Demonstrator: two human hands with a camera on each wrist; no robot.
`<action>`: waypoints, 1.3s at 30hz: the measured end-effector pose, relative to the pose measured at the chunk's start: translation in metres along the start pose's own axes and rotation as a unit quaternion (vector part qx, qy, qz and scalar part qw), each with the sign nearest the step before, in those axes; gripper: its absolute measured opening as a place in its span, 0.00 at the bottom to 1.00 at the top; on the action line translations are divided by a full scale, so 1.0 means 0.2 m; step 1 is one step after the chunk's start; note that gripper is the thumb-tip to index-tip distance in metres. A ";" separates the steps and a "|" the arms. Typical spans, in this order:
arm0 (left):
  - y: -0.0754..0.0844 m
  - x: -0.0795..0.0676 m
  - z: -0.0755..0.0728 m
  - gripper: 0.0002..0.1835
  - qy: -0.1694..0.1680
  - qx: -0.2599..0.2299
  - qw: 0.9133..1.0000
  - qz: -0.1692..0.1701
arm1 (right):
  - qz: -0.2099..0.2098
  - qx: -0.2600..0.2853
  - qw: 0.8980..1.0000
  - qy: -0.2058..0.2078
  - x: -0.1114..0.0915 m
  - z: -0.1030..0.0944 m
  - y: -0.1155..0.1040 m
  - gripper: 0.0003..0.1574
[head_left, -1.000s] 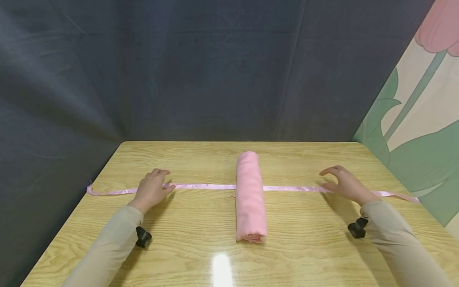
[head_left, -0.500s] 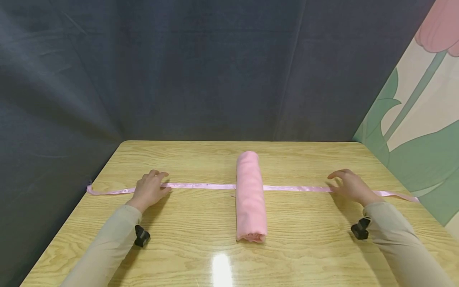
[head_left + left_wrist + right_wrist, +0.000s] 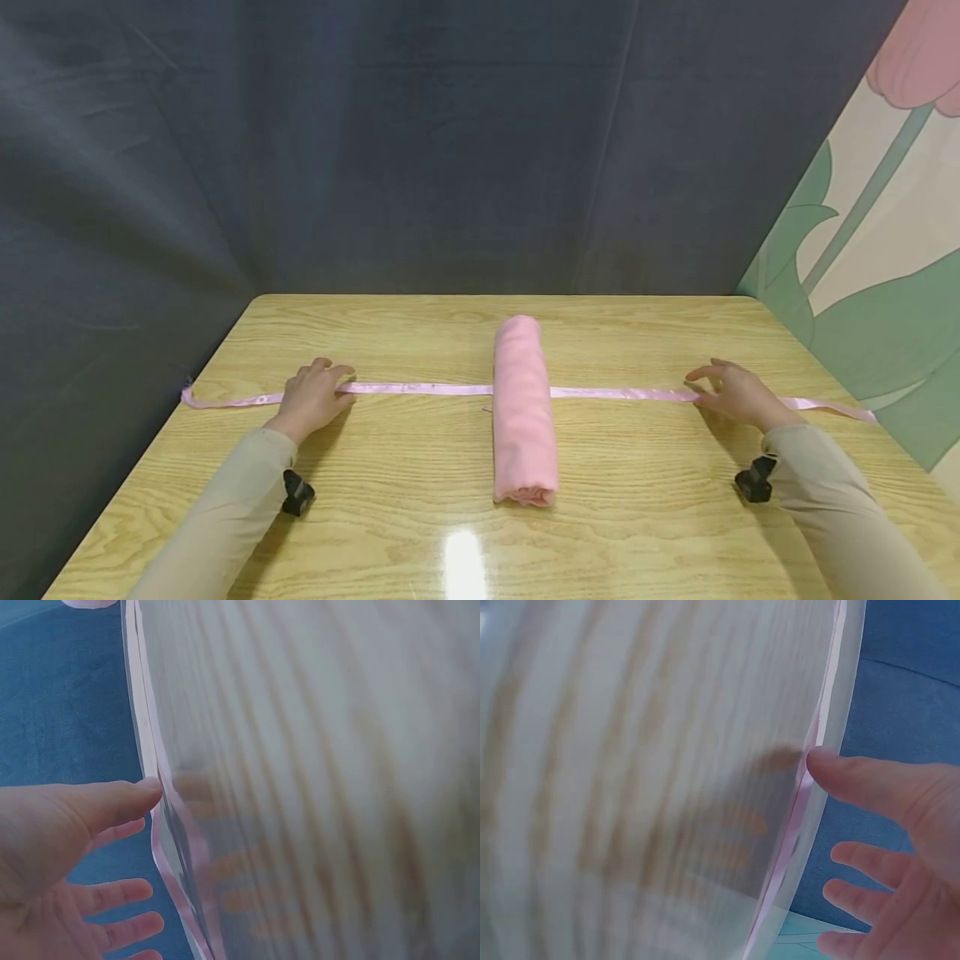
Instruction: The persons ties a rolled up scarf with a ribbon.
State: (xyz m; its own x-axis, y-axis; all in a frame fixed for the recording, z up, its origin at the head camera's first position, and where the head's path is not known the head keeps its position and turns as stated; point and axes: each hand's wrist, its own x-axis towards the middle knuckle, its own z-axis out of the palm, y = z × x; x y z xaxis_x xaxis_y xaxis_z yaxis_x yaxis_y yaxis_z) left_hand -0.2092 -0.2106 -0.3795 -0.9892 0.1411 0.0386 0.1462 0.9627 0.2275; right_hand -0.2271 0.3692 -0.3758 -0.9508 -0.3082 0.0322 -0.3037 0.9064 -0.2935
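A rolled pink cloth (image 3: 525, 417) lies lengthwise across a thin, shiny pale pink ribbon (image 3: 420, 389), which passes under it and stretches to both sides. My left hand (image 3: 309, 398) is over the left stretch of ribbon, thumb and forefinger spread on either side of it. On the other side my right hand (image 3: 735, 393) mirrors this over the right stretch. In the left wrist view the thumb (image 3: 131, 799) is right at the ribbon, the other fingers loosely extended. Likewise in the right wrist view the thumb (image 3: 840, 769) overlaps the ribbon, with the forefinger hidden.
The ribbon runs across a glossy wood-grain table (image 3: 420, 467). Dark blue cloth (image 3: 450, 167) hangs behind and to the left, and a wall with a tulip picture (image 3: 885, 275) stands at the right. Both forearms wear small black wrist cameras.
Both hands have shifted slightly outward along the ribbon, the right one farther, and lowered a little. Their thumbs and forefingers have drawn somewhat closer. The cloth roll has stayed in place.
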 end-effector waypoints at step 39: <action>-0.01 0.01 0.00 0.06 0.013 0.011 1.000 0.001 | 0.008 -0.006 1.000 0.012 -0.01 0.03 0.02 0.08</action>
State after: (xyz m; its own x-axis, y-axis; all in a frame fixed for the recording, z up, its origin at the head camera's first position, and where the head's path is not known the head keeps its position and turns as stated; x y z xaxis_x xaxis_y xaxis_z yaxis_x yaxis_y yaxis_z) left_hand -0.2119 -0.2124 -0.3805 -0.9885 0.1369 0.0635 0.1472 0.9674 0.2061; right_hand -0.2253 0.3723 -0.3828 -0.9564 -0.2873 0.0518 -0.2900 0.9144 -0.2825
